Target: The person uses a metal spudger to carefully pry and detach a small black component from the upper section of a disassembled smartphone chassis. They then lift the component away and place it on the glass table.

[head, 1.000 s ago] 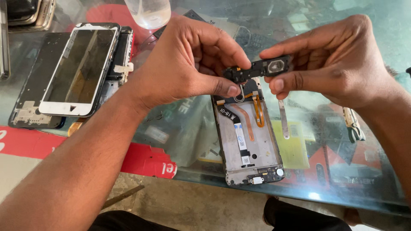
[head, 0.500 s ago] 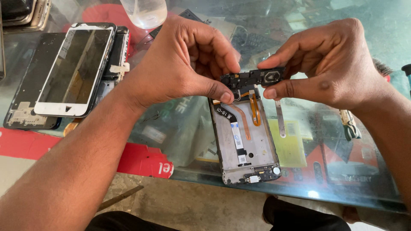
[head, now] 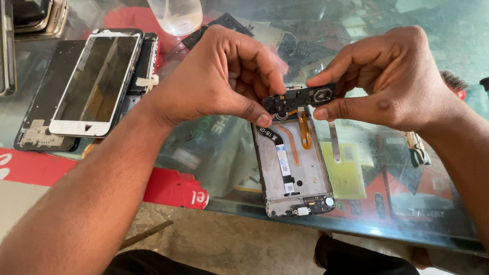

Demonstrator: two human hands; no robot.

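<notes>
Two hands pinched a flat black circuit board (head: 300,98), left hand (head: 219,81) and right hand (head: 392,81) gripping its ends, above grey metal phone frame (head: 293,168) near glass table's (head: 387,203) front edge, white-framed screen (head: 97,81) by left edge.

Our fingers (head: 265,76) hide the ends of the small black board (head: 300,97); the clear cup (head: 175,15) is cut off at the surface's far edge.

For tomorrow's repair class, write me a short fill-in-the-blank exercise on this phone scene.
1. The small black board is pinched between ___ hands.
2. The open phone frame lies on a ___ tabletop.
3. The white-rimmed screen lies on the ___ side of the picture.

Missing words: both; glass; left
</notes>
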